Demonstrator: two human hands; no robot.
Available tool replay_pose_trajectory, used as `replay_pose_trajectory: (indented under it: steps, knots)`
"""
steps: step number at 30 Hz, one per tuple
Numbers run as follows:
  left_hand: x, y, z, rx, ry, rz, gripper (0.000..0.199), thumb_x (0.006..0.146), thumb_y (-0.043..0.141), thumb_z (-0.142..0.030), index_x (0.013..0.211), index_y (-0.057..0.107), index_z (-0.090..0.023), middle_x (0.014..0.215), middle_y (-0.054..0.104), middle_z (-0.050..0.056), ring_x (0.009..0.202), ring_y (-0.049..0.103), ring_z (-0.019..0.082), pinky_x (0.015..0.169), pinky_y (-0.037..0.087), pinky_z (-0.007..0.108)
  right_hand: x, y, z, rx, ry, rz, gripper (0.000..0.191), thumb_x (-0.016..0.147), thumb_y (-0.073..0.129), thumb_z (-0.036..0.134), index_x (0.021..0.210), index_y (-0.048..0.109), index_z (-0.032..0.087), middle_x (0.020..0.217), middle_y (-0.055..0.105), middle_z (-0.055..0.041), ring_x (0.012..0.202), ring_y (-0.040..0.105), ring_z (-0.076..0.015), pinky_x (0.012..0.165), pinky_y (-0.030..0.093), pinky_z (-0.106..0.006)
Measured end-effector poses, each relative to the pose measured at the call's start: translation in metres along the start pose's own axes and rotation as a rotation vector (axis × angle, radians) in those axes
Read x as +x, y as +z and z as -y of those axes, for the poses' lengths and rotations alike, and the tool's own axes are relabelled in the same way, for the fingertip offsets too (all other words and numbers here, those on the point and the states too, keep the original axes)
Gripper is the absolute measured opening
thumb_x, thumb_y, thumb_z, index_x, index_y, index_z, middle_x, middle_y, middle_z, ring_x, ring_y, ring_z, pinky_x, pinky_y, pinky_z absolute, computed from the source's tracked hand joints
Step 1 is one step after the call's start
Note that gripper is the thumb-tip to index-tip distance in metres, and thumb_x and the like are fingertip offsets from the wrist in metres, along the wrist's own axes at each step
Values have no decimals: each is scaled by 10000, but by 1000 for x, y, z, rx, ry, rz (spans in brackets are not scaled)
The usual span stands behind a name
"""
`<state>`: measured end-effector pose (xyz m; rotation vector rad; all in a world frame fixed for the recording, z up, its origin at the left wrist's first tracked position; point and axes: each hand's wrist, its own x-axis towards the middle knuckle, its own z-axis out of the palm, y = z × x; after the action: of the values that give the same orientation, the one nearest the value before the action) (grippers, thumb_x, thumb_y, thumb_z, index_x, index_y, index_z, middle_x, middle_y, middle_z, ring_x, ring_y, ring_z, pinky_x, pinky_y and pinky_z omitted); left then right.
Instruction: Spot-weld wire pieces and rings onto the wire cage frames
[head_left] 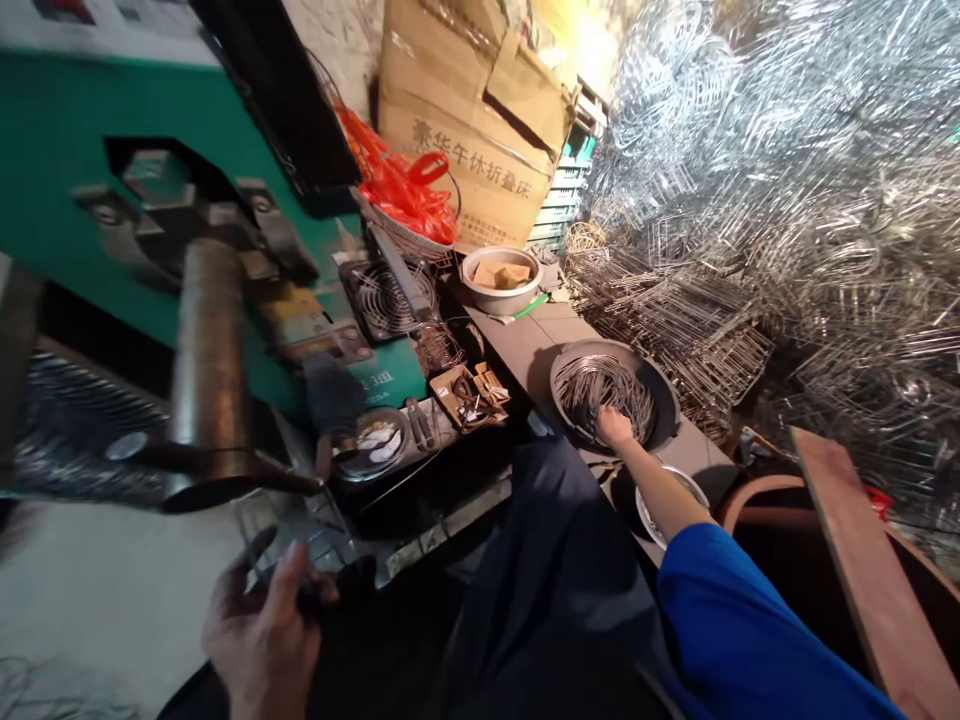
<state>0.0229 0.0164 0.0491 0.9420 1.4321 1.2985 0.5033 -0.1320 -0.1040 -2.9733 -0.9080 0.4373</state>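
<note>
My right hand (615, 427) reaches into a grey basin (665, 400) of bent metal wire pieces (604, 385). Its fingers are closed down among the wires at the basin's near side, and what they grip is too small to make out. At the lower left, my left hand (266, 620) is raised below the green machine (75, 170), with its fingers curled and the thumb up. Something dark lies by its fingers, blurred, so I cannot tell what it holds. A metal cylinder with cross handles (214, 370) stands above that hand.
A small cardboard tray (454, 400) of parts and a round dish (382, 445) lie beside the machine. Farther back are a white bowl (501, 300) and a large carton (442, 120). Wire racks (690, 310) pile up at the right, behind a wooden plank (870, 560) across a large tub.
</note>
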Motion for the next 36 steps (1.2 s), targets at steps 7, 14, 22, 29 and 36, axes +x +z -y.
replay_pose_trajectory:
  steps: [7, 14, 22, 29, 36]
  knots:
    - [-19, -19, 7, -100, -120, 53, 528, 488, 909, -259, 987, 737, -278, 573, 627, -87, 410, 507, 112, 336, 456, 219, 1, -52, 13, 219, 100, -217, 401, 1011, 399, 288, 1261, 587, 36, 1096, 693, -228, 980, 681, -276, 851, 501, -312]
    - [-25, -26, 27, -109, -69, 106, 653, 630, 890, -373, 1204, 634, -194, 601, 624, -71, 399, 513, 95, 370, 444, 199, -41, -133, 59, 535, -373, -417, 471, 991, 448, 537, 1004, 724, 155, 1029, 739, -109, 946, 665, -264, 831, 489, -316]
    - [-27, -43, 37, -182, -43, 161, 644, 760, 819, -469, 1260, 540, -173, 631, 482, -107, 396, 474, 61, 375, 429, 190, -142, -129, 202, 1036, -856, -34, 470, 867, 681, 594, 660, 540, 197, 629, 441, 21, 602, 386, -136, 590, 321, -271]
    - [-30, -54, 42, -234, -99, 200, 670, 757, 819, -489, 1269, 524, -173, 607, 478, -117, 351, 442, 59, 340, 401, 191, -168, -60, 266, 1193, -828, 240, 598, 777, 749, 605, 543, 371, 204, 574, 295, 45, 575, 267, -114, 559, 226, -270]
    - [-21, -45, 48, -302, -132, 194, 658, 758, 827, -463, 1272, 534, -174, 654, 519, -96, 357, 435, 47, 329, 391, 183, -142, -43, 263, 1334, -708, 324, 603, 739, 765, 651, 533, 421, 201, 541, 359, 39, 545, 305, -115, 552, 259, -272]
